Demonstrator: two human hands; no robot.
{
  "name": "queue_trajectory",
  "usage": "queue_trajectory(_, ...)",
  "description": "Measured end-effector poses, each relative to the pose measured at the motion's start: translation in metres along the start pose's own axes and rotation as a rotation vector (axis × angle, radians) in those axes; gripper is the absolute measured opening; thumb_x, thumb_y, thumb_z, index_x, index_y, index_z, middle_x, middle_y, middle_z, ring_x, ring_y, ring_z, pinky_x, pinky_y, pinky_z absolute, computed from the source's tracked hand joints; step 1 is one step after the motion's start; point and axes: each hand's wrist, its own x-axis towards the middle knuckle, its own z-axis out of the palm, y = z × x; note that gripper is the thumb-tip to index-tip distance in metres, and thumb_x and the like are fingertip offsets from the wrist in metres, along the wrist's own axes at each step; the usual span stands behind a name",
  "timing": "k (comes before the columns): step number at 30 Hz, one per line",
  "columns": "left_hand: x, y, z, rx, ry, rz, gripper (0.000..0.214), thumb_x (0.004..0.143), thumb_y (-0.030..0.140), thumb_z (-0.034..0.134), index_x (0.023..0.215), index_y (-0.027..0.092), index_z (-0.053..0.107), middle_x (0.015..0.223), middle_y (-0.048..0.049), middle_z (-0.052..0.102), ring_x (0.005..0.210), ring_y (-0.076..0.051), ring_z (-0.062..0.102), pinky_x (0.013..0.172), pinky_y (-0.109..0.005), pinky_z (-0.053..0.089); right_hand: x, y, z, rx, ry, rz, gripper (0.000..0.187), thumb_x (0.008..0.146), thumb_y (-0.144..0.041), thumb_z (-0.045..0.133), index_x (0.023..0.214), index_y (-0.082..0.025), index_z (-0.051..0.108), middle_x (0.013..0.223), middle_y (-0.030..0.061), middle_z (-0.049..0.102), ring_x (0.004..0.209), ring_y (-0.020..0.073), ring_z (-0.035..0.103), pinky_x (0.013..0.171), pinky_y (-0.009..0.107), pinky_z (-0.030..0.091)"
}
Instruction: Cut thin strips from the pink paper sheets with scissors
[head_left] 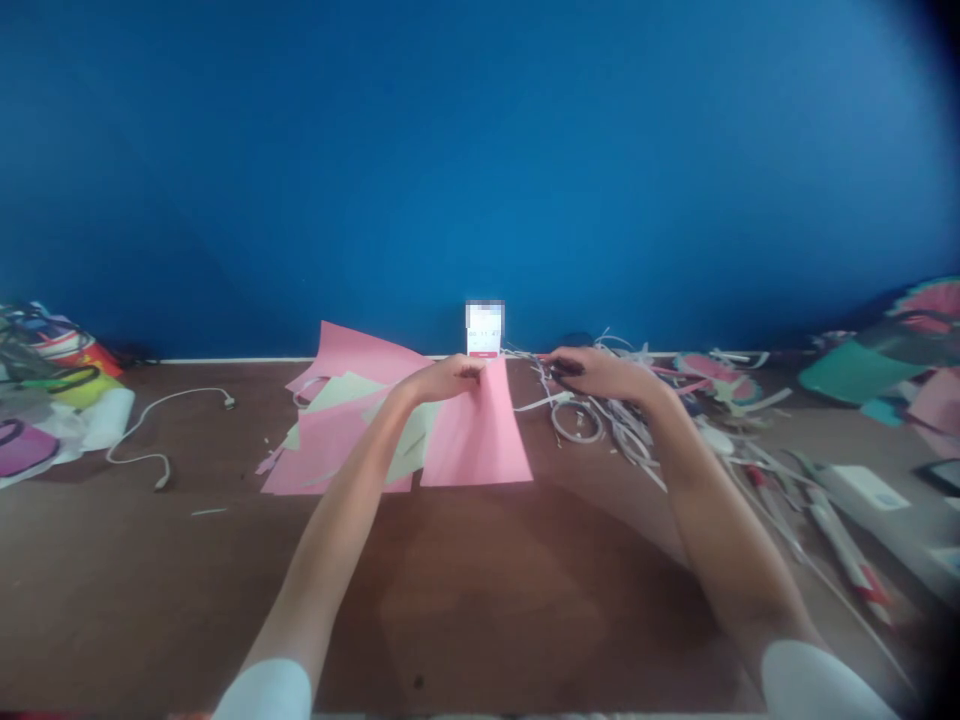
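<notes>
My left hand (452, 377) is closed on the upper edge of a pink sheet of paper (480, 440), which bends upward toward it while its lower edge lies near the table. To the right, my right hand (589, 368) has its fingers curled in around something small and dark that I cannot make out. Loose white strips (634, 440) and a clear ring-shaped coil (577, 422) lie just below and beside that hand. More pink sheets (322, 445) and pale green sheets (347, 392) overlap under and left of my left forearm.
A lit phone (484, 330) leans against the blue wall behind my hands. A white cable (180, 393) and bagged items (75, 380) lie left. A cutter with red ends (847, 555), a green sheet (859, 365) and pink fan-folded paper (930, 300) are on the right.
</notes>
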Motion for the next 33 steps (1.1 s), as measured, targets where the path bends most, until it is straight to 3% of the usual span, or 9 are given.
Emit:
queue_trajectory(5,0.002,-0.002,0.000,0.064,0.042,-0.023,0.024,0.082,0.016,0.038,0.088,0.016,0.062,0.099,-0.0054,0.064,0.094,-0.020,0.057,0.084,-0.033,0.044,0.004,0.005,0.002,0.008,0.090,-0.005,0.039,0.081,-0.035,0.055,0.116,-0.020,0.061,0.109,0.0081,0.068,0.092,0.0231,0.063,0.079,0.035,0.050)
queue_trajectory(10,0.004,-0.004,0.004,0.153,0.090,-0.129,0.028,0.089,0.026,0.035,0.092,0.017,0.061,0.107,-0.0064,0.064,0.097,-0.021,0.057,0.085,-0.034,0.042,0.001,0.000,-0.001,0.128,0.036,0.007,0.042,0.081,-0.038,0.056,0.118,-0.019,0.060,0.114,0.0081,0.067,0.098,0.0237,0.063,0.085,0.037,0.050)
queue_trajectory(15,0.005,0.001,0.008,0.185,0.110,-0.102,0.037,0.092,0.045,0.038,0.087,0.017,0.060,0.094,-0.0053,0.066,0.086,-0.019,0.057,0.075,-0.030,0.040,-0.001,-0.008,-0.002,-0.059,0.045,0.028,0.042,0.081,-0.030,0.053,0.122,-0.022,0.060,0.117,0.0066,0.065,0.097,0.0230,0.062,0.083,0.035,0.048)
queue_trajectory(19,0.003,0.007,0.008,0.179,0.167,-0.110,0.043,0.093,0.049,0.034,0.091,0.017,0.063,0.094,-0.0038,0.067,0.085,-0.019,0.058,0.074,-0.029,0.039,0.001,-0.008,0.002,-0.129,0.041,0.000,0.041,0.080,-0.029,0.054,0.121,-0.023,0.059,0.111,0.0060,0.067,0.089,0.0210,0.063,0.075,0.030,0.047)
queue_trajectory(23,0.002,0.012,0.009,0.157,0.172,-0.116,0.040,0.093,0.047,0.037,0.111,0.021,0.062,0.113,-0.0057,0.065,0.094,-0.021,0.060,0.080,-0.030,0.042,0.003,-0.008,0.005,-0.156,0.058,-0.043,0.039,0.080,-0.027,0.053,0.118,-0.021,0.059,0.103,0.0063,0.068,0.083,0.0197,0.062,0.073,0.029,0.045)
queue_trajectory(27,0.002,0.009,0.014,0.086,0.111,-0.085,0.044,0.094,0.042,0.040,0.137,0.031,0.045,0.137,-0.0049,0.053,0.114,-0.022,0.056,0.090,-0.032,0.042,0.005,-0.011,0.010,-0.203,0.083,-0.069,0.037,0.080,-0.025,0.053,0.115,-0.019,0.060,0.099,0.0069,0.069,0.081,0.0201,0.061,0.072,0.029,0.044)
queue_trajectory(29,0.004,0.005,0.017,0.077,0.100,-0.100,0.048,0.094,0.042,0.041,0.141,0.031,0.041,0.139,-0.0060,0.051,0.117,-0.023,0.055,0.091,-0.033,0.043,0.006,-0.013,0.012,-0.217,0.079,-0.082,0.036,0.079,-0.023,0.053,0.113,-0.020,0.061,0.099,0.0069,0.069,0.082,0.0208,0.062,0.072,0.029,0.043)
queue_trajectory(33,0.009,-0.003,0.022,0.125,0.092,-0.090,0.045,0.093,0.040,0.043,0.137,0.028,0.048,0.142,-0.0063,0.049,0.125,-0.024,0.049,0.099,-0.036,0.040,0.007,-0.016,0.016,-0.247,0.078,-0.107,0.035,0.079,-0.023,0.053,0.112,-0.021,0.061,0.103,0.0071,0.069,0.087,0.0225,0.063,0.076,0.030,0.044)
